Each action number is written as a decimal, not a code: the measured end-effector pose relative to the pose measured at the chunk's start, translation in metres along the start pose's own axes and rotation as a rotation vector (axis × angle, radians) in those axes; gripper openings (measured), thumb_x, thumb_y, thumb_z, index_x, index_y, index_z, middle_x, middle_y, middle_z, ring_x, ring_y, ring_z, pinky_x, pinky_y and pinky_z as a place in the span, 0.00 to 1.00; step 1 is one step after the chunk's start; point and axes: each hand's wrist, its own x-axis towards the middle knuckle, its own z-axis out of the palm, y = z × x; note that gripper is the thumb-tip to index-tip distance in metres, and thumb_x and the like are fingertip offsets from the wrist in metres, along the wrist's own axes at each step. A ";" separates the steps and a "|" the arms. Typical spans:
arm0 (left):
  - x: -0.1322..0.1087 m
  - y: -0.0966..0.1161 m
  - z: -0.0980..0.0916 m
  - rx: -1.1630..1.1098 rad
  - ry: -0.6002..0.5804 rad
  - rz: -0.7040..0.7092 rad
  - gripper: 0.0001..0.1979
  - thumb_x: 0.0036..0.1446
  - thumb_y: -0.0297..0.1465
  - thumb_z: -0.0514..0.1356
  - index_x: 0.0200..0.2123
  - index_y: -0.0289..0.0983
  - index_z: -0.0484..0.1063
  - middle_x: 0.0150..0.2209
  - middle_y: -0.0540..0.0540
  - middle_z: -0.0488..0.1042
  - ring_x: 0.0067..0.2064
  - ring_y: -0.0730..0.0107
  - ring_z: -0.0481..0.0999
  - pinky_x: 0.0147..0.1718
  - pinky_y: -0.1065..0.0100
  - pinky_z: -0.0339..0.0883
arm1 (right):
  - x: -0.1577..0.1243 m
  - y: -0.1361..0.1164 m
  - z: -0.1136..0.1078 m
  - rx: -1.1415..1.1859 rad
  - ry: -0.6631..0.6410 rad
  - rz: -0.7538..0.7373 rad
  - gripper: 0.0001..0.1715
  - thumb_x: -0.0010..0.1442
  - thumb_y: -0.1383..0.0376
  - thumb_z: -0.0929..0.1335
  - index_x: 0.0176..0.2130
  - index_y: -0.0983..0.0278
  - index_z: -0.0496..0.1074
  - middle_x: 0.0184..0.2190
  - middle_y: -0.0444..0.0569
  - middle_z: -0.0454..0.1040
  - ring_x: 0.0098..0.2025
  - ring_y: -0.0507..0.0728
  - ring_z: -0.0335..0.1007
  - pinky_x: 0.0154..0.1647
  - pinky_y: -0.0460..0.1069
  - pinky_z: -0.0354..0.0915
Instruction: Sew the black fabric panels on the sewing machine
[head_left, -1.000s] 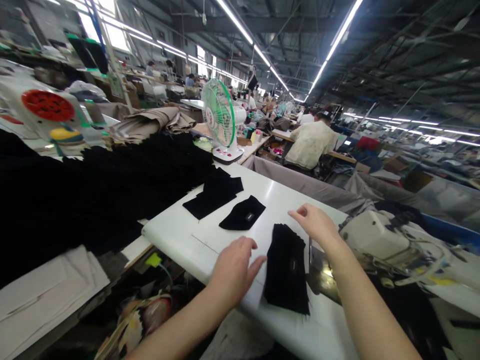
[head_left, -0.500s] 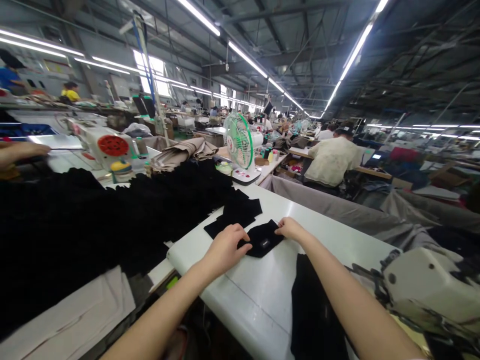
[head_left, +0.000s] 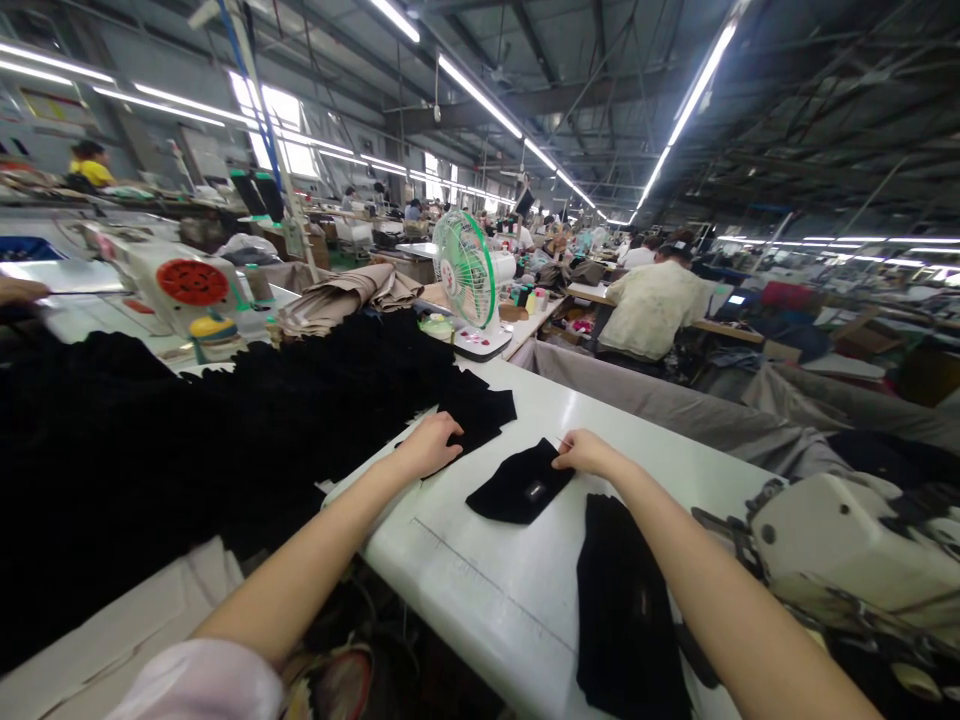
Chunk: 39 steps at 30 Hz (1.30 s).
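Observation:
My right hand (head_left: 586, 452) pinches the upper right corner of a black fabric piece (head_left: 517, 488) with a small light label, lying on the white table (head_left: 487, 600). A thin pale sliver sticks out by its fingertips; I cannot make out what it is. On the left, my left hand (head_left: 433, 446) rests at the near edge of several overlapping black fabric pieces (head_left: 480, 412), thumb and fingers apart. Below my right forearm, a larger black fabric piece (head_left: 626, 610) lies partly covered.
A big heap of black fabric (head_left: 187, 450) fills the left side. Beyond stand a green-rimmed fan (head_left: 466, 268) and a sewing machine (head_left: 169, 280). Another machine (head_left: 825, 540) is at right. A seated person (head_left: 652, 310) works farther off; another person's hand (head_left: 21, 291) shows at far left.
My left hand has left the labelled black piece and moved left onto the overlapping pieces. My right hand keeps its pinch on the corner. The view has shifted slightly.

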 end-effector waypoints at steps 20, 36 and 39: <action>-0.031 0.057 -0.070 -1.143 -0.011 -0.266 0.12 0.47 0.37 0.63 0.34 0.36 0.72 0.28 0.50 0.73 0.27 0.73 0.72 0.23 0.75 0.63 | -0.049 -0.039 -0.023 0.882 0.339 -0.448 0.27 0.50 0.46 0.73 0.41 0.62 0.70 0.21 0.35 0.60 0.14 0.44 0.40 0.13 0.44 0.42; -0.044 0.080 0.006 -0.712 -0.030 -0.278 0.08 0.54 0.31 0.62 0.26 0.37 0.66 0.20 0.53 0.69 0.23 0.71 0.72 0.21 0.73 0.64 | -0.017 -0.002 0.001 0.318 0.293 -0.041 0.17 0.67 0.59 0.69 0.52 0.66 0.71 0.49 0.51 0.73 0.45 0.58 0.73 0.45 0.57 0.72; -0.047 0.084 0.011 -0.722 -0.056 -0.264 0.07 0.56 0.33 0.60 0.30 0.37 0.66 0.21 0.54 0.69 0.22 0.71 0.72 0.19 0.73 0.62 | -0.015 0.000 0.006 0.245 0.227 -0.038 0.17 0.67 0.58 0.69 0.52 0.66 0.71 0.49 0.51 0.73 0.45 0.58 0.74 0.45 0.56 0.73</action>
